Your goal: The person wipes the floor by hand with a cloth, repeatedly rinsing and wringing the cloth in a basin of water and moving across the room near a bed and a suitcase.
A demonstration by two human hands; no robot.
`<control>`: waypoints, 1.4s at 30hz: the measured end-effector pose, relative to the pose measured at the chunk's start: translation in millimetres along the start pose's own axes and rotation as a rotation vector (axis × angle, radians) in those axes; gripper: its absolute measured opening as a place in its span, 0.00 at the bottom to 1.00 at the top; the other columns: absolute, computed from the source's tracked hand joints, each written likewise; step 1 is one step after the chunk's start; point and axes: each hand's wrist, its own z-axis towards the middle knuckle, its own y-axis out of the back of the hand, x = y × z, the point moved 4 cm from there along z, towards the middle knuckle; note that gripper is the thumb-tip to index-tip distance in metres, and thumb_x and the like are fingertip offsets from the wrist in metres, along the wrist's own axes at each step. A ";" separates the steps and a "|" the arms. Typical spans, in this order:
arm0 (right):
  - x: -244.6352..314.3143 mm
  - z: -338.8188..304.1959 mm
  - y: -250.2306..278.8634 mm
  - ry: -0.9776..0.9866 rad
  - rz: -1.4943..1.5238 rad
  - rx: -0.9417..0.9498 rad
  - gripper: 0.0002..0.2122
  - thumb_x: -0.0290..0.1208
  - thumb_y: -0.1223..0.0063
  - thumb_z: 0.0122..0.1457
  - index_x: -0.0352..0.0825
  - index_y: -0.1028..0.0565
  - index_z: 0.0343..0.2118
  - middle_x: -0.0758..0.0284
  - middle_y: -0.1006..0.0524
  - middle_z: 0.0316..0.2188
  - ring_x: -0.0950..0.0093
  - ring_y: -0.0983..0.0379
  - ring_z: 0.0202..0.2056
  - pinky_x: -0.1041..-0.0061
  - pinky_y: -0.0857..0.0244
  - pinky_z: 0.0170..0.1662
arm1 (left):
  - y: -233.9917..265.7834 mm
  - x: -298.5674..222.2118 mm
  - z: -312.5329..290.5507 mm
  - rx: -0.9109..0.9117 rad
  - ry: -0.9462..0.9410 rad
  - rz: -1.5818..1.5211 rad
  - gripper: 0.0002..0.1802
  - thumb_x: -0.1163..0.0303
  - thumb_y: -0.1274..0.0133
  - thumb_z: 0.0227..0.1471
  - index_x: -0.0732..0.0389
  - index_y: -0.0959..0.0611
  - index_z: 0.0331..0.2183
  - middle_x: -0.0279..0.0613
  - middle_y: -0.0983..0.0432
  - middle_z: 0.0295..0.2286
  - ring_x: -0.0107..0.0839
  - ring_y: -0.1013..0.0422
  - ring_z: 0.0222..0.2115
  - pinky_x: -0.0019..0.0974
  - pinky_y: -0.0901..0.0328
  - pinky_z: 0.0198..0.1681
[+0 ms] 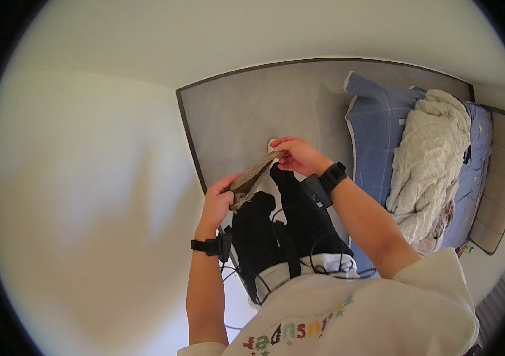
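Observation:
A brown cloth (251, 178) with a frayed lower edge is stretched between my two hands, in front of my legs. My left hand (219, 199) pinches its lower left end, thumb and fingers closed. At the upper right end, my right hand (300, 155) grips the cloth between thumb and fingers. The cloth hangs slightly folded, with a darker inner side showing. Its exact kind I cannot make out. Black straps with small boxes sit on both wrists, the right one (317, 191) partly over my black trousers (306, 213).
On the right stands a bed with a blue checked cover (374, 118) and a crumpled beige blanket (430, 160). A padded headboard (497, 184) is beyond it. Grey floor (246, 107) meets white walls (86, 178) along a dark skirting. Black cables (317, 270) loop around my waist.

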 end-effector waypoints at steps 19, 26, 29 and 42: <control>-3.2 404.1 62.9 0.069 -0.069 -0.222 0.12 0.29 0.45 0.64 0.34 0.27 0.49 0.68 0.25 0.38 0.71 0.25 0.39 0.62 0.25 0.37 | 158.5 127.1 341.7 -0.167 0.010 0.703 0.21 0.63 0.35 0.50 0.60 0.29 0.37 0.41 0.26 0.33 0.31 0.30 0.33 0.37 0.34 0.35; 36.8 486.0 38.7 0.111 0.118 0.214 0.11 0.30 0.47 0.66 0.36 0.29 0.49 0.69 0.23 0.40 0.75 0.25 0.41 0.67 0.27 0.48 | 190.7 100.0 364.5 -0.356 -0.002 0.236 0.14 0.69 0.40 0.57 0.59 0.29 0.40 0.41 0.25 0.30 0.29 0.28 0.31 0.35 0.32 0.36; 56.6 488.2 2.8 0.213 0.124 0.325 0.10 0.31 0.46 0.66 0.37 0.29 0.47 0.69 0.23 0.41 0.75 0.24 0.41 0.69 0.28 0.49 | 213.6 109.4 361.9 -0.502 -0.295 0.304 0.14 0.68 0.41 0.60 0.58 0.30 0.41 0.44 0.28 0.44 0.28 0.31 0.44 0.33 0.35 0.48; 40.5 525.8 4.3 0.063 0.307 0.362 0.06 0.23 0.45 0.62 0.34 0.30 0.38 0.66 0.26 0.37 0.70 0.26 0.40 0.67 0.29 0.50 | 207.9 80.4 334.5 -0.531 -0.379 0.475 0.12 0.76 0.39 0.55 0.61 0.24 0.40 0.42 0.24 0.46 0.29 0.28 0.44 0.32 0.32 0.46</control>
